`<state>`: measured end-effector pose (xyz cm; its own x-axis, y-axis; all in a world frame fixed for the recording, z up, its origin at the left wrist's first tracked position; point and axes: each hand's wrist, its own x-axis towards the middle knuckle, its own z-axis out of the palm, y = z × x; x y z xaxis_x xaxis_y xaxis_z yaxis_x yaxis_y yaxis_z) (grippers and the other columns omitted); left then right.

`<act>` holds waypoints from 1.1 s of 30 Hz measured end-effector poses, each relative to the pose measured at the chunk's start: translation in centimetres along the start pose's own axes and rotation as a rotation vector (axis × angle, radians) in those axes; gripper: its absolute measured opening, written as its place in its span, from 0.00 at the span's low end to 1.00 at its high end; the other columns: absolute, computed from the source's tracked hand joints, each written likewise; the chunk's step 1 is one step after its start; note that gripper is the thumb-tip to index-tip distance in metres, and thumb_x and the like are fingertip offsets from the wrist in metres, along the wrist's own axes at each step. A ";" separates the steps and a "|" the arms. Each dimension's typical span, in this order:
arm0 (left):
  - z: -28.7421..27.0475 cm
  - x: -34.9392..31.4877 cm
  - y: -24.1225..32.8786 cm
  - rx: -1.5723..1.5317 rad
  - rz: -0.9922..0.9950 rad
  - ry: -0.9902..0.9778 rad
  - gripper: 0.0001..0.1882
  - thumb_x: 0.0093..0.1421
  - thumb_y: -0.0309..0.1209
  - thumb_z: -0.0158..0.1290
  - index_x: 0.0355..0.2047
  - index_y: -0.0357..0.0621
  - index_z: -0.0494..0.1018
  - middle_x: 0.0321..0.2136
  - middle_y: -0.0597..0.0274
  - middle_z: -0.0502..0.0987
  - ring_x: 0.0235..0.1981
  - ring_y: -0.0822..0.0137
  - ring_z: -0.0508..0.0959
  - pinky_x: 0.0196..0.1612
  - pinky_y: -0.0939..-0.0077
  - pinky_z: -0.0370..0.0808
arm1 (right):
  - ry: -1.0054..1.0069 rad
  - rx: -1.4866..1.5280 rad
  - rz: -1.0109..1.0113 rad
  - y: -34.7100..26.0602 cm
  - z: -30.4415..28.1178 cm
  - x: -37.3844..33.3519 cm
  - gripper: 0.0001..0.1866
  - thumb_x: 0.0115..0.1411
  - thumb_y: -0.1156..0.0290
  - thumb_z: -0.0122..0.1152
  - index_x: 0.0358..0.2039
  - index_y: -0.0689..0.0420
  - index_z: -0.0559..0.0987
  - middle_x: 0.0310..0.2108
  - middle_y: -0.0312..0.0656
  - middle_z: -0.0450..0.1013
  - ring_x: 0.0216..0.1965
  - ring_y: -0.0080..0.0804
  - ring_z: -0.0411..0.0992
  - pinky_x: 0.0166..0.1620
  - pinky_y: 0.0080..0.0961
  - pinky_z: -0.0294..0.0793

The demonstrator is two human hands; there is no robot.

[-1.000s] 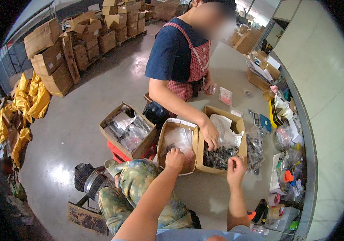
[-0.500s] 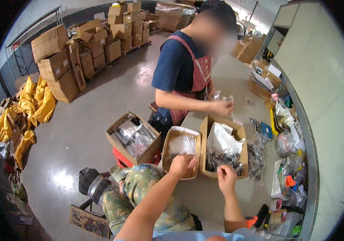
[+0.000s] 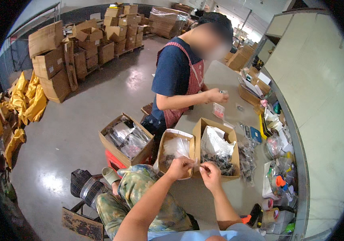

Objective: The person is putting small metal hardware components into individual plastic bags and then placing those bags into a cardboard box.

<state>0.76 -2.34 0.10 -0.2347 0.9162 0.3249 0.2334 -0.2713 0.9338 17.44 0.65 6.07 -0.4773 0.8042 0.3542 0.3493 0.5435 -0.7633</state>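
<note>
Two open cartons stand side by side at the table's left edge: the middle box (image 3: 162, 141) and the right-hand box (image 3: 236, 161), walls touching or almost so, little gap to work in. Both tops face up, giving the hands a way in from above. Grey tabletop (image 3: 242, 203) runs nearside, right of the knees. Loose clear bags (image 3: 246, 158) crowd the right-hand box's far-right side. Left box (image 3: 109, 145) sits apart, on a red stool (image 3: 114, 160).

Left hand (image 3: 180, 166): fingers drawn narrow, pinching a bit of clear film (image 3: 196, 164) over the near rims, between middle and right-hand boxes. Right hand (image 3: 210, 175): thumb and finger close together at the film's other side; cannot tell whether they grip it.

Film's outline hard to make out; fingers cover part. Dark parts (image 3: 222, 164) in the right-hand box lie partly under a white sheet (image 3: 217, 141). Forearms cut off at the lower edge. Co-worker's hand (image 3: 219, 95) raised over the table; its contents too small to read.

Half a second ago: hands apart, left over the middle box, right at the right-hand box's near rim. Now nearly meeting.
</note>
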 end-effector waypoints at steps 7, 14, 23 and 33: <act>-0.7 0.1 0.3 0.171 -0.051 -0.085 0.12 0.43 0.31 0.64 0.28 0.39 0.78 0.22 0.51 0.77 0.22 0.58 0.77 0.28 0.71 0.72 | -0.249 -0.178 -0.170 -1.9 -0.1 0.8 0.16 0.49 0.71 0.63 0.39 0.59 0.74 0.38 0.44 0.72 0.42 0.43 0.69 0.46 0.33 0.68; -0.5 0.0 1.7 0.338 0.154 -0.192 0.25 0.40 0.30 0.63 0.41 0.39 0.72 0.30 0.54 0.77 0.35 0.56 0.77 0.42 0.64 0.71 | -0.591 -0.357 -0.166 -0.8 -1.3 1.8 0.19 0.49 0.55 0.63 0.37 0.54 0.80 0.46 0.45 0.69 0.45 0.46 0.63 0.51 0.37 0.63; 0.6 0.0 0.7 0.403 0.047 -0.284 0.16 0.43 0.30 0.59 0.34 0.43 0.70 0.27 0.58 0.77 0.33 0.57 0.77 0.45 0.65 0.67 | -0.311 -0.053 0.362 3.9 -4.8 2.7 0.20 0.51 0.52 0.62 0.34 0.57 0.79 0.39 0.45 0.72 0.36 0.43 0.71 0.44 0.32 0.70; 0.9 1.1 1.1 0.265 -0.040 -0.321 0.13 0.45 0.29 0.59 0.32 0.45 0.72 0.27 0.59 0.78 0.31 0.57 0.77 0.41 0.66 0.70 | 0.149 -0.449 0.091 13.7 -12.0 2.2 0.06 0.48 0.75 0.56 0.29 0.61 0.76 0.32 0.46 0.71 0.36 0.36 0.70 0.40 0.33 0.68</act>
<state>1.60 -1.35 1.31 0.0482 0.9813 0.1864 0.4744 -0.1867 0.8603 30.88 12.76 2.87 -0.3193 0.8612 0.3953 0.7137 0.4930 -0.4975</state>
